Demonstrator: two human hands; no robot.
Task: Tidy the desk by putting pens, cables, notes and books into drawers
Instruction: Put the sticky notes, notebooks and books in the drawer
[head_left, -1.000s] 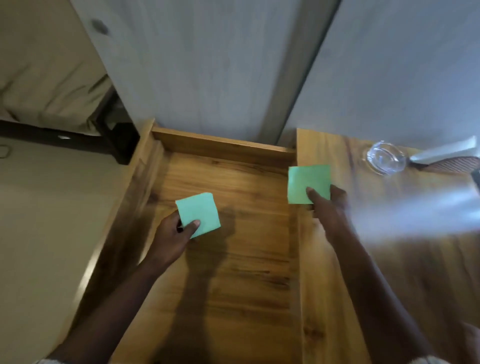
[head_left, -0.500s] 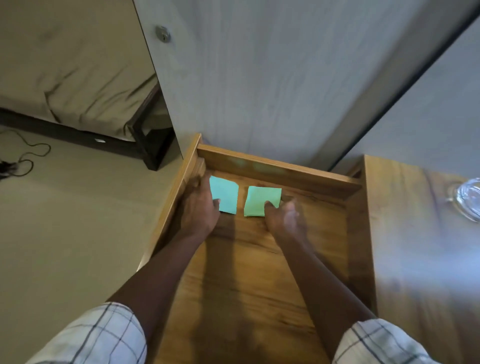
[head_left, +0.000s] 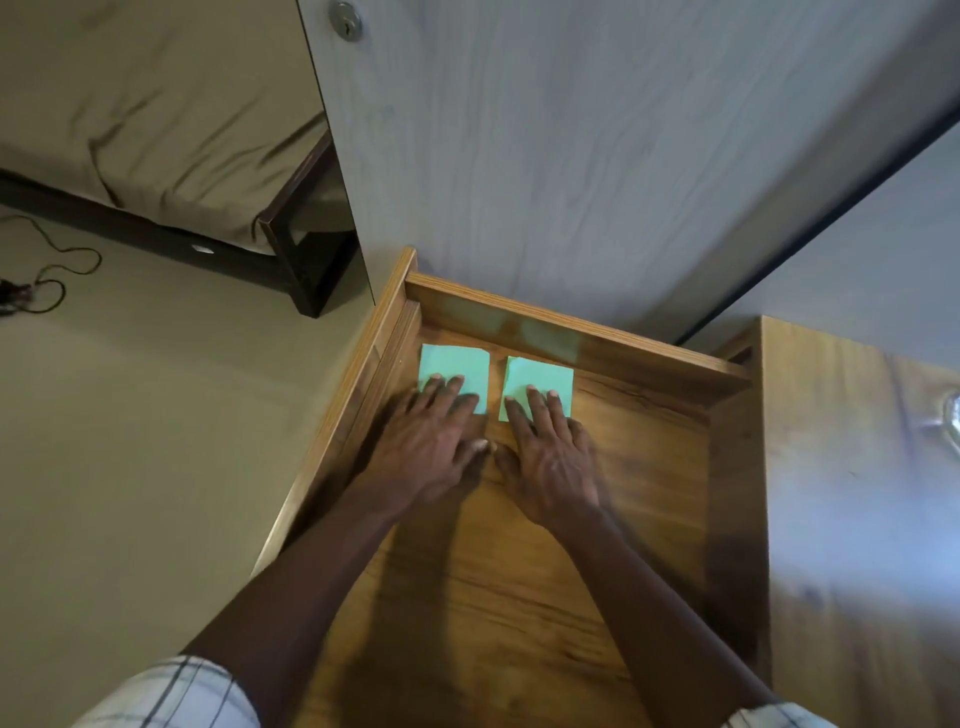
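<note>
Trailing over the floor at far left is a dark cable (head_left: 49, 270), near a bed (head_left: 156, 130); whether it belongs to the tidying I cannot tell. Next comes the open drawer (head_left: 571, 325), with two green notes in its far left corner. The left note (head_left: 457, 364) lies close to the drawer's left wall. The left hand (head_left: 431, 447) is flat on the note's near half, fingers straight and slightly spread, pressing rather than pinching. Just beside it, across a narrow strip of wood, the right note (head_left: 543, 376) lies under the right hand (head_left: 556, 457). That hand is laid the same way, fingers straight with their tips on the paper. The thumbs nearly meet between the hands. Further right is the desk (head_left: 857, 493), and a glass (head_left: 953, 421) shows at the frame's edge.

The step in hand looks like setting the notes down in the drawer, and it seems all but done. Next, I judge, both hands should lift straight up so the light paper does not drag or cling, then go to the desk for whatever is left.
</note>
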